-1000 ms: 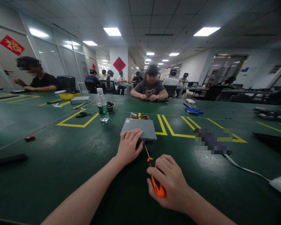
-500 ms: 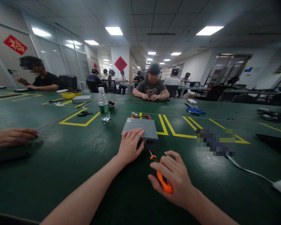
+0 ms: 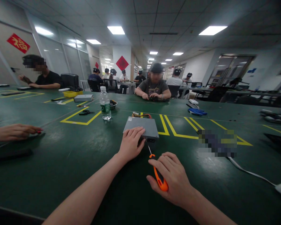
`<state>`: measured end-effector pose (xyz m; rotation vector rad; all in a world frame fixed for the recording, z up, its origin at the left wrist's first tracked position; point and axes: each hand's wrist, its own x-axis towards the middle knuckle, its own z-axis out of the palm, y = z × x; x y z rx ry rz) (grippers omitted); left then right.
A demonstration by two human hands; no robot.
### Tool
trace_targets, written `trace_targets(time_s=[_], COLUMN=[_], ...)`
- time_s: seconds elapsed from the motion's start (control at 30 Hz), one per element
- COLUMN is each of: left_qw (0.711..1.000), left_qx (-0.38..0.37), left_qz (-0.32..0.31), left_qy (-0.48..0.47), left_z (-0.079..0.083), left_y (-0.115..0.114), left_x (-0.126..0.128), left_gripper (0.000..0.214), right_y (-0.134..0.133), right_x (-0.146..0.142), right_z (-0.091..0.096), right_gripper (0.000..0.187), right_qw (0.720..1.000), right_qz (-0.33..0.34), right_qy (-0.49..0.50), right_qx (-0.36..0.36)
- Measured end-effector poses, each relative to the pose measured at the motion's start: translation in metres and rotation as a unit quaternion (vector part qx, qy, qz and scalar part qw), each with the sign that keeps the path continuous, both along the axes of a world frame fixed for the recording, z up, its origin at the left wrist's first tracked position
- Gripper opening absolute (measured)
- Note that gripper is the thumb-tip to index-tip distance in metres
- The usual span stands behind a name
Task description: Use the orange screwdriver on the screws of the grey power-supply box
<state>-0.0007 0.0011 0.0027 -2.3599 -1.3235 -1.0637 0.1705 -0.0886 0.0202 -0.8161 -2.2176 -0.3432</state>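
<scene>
A grey metal box [image 3: 144,127] with coloured wires at its far end lies on the green table [image 3: 67,156]. My left hand [image 3: 130,144] rests on the box's near left corner, fingers curled over its edge and pressing it down. My right hand [image 3: 172,179] is closed around an orange and black screwdriver [image 3: 159,178]. The screwdriver's thin shaft points at the near side of the box, and its tip sits at or just short of that face.
A water bottle [image 3: 105,103] stands left of the box, inside yellow floor-style markings. Another person's hand [image 3: 12,132] reaches in at the left edge. Blue gloves [image 3: 197,111], scissors [image 3: 86,112] and a white cable [image 3: 248,170] lie around. Several seated people work at the far side.
The other person's hand came in from the left and stays over a small red item. My right hand shifted its grip on the screwdriver, then closed again. The view drifted slightly.
</scene>
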Motion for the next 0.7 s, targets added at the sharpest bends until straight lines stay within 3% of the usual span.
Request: trace_targets(time_s=[0.1,0.3,0.57,0.7], left_qw=[1.0,1.0,1.0,1.0], left_qx=[-0.003,0.001,-0.001,0.004], left_qz=[-0.003,0.0,0.004,0.005], left_qy=[0.001,-0.001,0.004,-0.001], left_z=[0.0003,0.002,0.0003,0.0009], left_y=[0.0016,0.0016,0.0019,0.0015], left_x=[-0.0013,-0.0015,-0.0014,-0.0011], left_gripper=[0.035,0.035,0.036,0.035], right_y=[0.0008,0.0013,0.0046,0.0041], right_x=[0.0012,0.0012,0.005,0.0014], right_z=[-0.0025,-0.0082,-0.0028,-0.0084], right_gripper=[0.019,0.015,0.019,0.01], right_qw=[1.0,0.999,1.0,0.999], right_qz=[-0.001,0.001,-0.008,-0.003], right_qy=[0.015,-0.048,0.017,-0.039], right_qx=[-0.005,-0.022,0.001,0.004])
